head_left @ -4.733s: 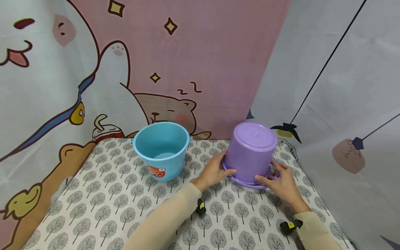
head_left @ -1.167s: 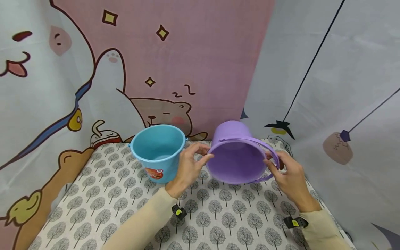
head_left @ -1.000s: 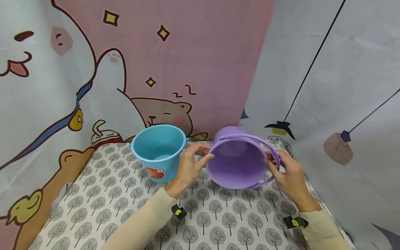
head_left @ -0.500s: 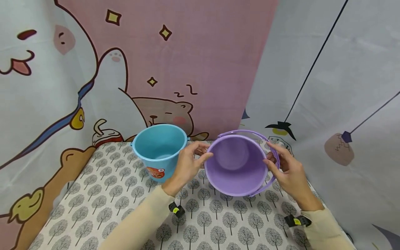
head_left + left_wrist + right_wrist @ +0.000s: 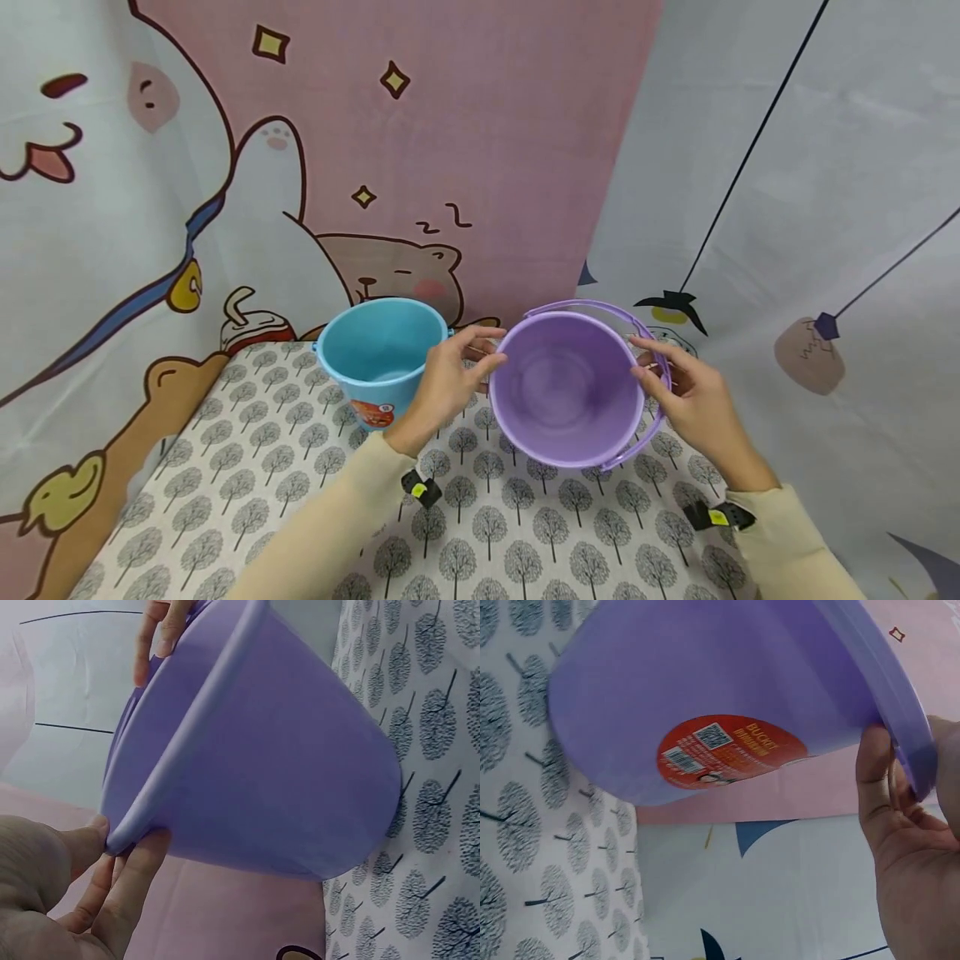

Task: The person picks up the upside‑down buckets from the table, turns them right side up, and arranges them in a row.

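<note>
Now that you have turned the purple bucket (image 5: pixel 566 390) mouth-up, your left hand (image 5: pixel 448 379) and right hand (image 5: pixel 693 398) pinch its rim on opposite sides, holding it above the tabletop (image 5: pixel 270 467), blue bucket (image 5: pixel 378 360) beyond your left hand.

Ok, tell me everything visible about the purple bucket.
The purple bucket looks like smooth plastic, with a rolled rim, a thin bail handle folded down and a round red sticker on its side. Empty, mouth up, it is held above the tree-print cloth; the left hand and right hand pinch its rim.
</note>
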Demonstrator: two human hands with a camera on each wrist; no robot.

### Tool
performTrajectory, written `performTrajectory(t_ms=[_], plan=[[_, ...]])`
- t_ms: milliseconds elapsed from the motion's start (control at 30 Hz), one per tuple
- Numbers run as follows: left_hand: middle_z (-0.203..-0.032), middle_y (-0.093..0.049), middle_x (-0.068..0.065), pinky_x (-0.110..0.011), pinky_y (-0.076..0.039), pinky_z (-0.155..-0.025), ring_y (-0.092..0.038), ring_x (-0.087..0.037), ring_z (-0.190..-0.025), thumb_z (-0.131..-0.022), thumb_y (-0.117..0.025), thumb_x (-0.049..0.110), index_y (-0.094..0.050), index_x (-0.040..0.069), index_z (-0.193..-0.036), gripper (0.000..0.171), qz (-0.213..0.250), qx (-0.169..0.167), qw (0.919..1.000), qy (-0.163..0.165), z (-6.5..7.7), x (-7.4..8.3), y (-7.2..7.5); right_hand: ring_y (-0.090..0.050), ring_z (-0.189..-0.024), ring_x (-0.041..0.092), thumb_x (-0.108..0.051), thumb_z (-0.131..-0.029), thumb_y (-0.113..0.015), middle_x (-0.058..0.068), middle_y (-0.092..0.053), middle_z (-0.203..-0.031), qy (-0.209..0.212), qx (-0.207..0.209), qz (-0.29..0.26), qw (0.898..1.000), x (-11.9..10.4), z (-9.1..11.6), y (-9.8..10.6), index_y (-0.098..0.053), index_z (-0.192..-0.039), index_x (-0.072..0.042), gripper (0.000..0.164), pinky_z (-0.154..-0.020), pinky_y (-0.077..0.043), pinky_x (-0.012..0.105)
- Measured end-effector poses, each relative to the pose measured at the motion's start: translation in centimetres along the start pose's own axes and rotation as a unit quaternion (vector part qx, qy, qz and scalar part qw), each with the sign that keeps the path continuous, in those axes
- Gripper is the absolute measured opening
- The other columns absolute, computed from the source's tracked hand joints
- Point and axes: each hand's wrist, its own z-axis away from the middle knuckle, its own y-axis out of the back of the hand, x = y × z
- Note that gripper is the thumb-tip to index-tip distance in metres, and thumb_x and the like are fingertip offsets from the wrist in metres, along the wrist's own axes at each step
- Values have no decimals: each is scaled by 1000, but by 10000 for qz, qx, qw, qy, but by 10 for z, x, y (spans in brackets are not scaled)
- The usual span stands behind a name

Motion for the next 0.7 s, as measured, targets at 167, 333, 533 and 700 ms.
performTrajectory(t_ms=[167, 333, 533, 700], plan=[[-123, -85, -13, -30, -75, -74, -85, -30, -111, -108, -84, 11, -80, 13, -145, 37, -14, -9, 10000, -20, -8, 4, 3, -74, -75, 6, 11, -105, -78, -2, -79, -106, -446, -3, 3, 9990, -3, -12, 4, -78, -148, -1, 44, -61, -63, 17], [-128, -86, -11, -25, -74, -78, -84, -28, -114, -110, -82, 11, -80, 13, -147, 37, -44, -44, 10000, 71, -15, 6, 4, -77, -75, 6, -1, -110, -79, -4, -80, -108, -843, -114, 161, 9962, -1, -20, 7, -79, -147, -4, 37, -60, -65, 20], [-136, -87, -10, -28, -75, -86, -86, -30, -119, -112, -80, 13, -79, 14, -150, 39, -394, -95, 9992, -1, -23, 6, 5, -82, -80, 6, -20, -114, -80, 7, -81, -121, -1436, -248, 265, 9890, 4, -29, 10, -79, -150, -9, 37, -63, -68, 24], [-140, -86, -10, -36, -74, -99, -84, -31, -130, -112, -79, 16, -78, 16, -152, 40, -771, -68, 9970, -48, -28, 5, 6, -81, -85, 4, -28, -115, -79, 13, -81, -127, -1866, -287, 184, 9818, 4, -37, 10, -79, -150, -12, 39, -66, -69, 24]])
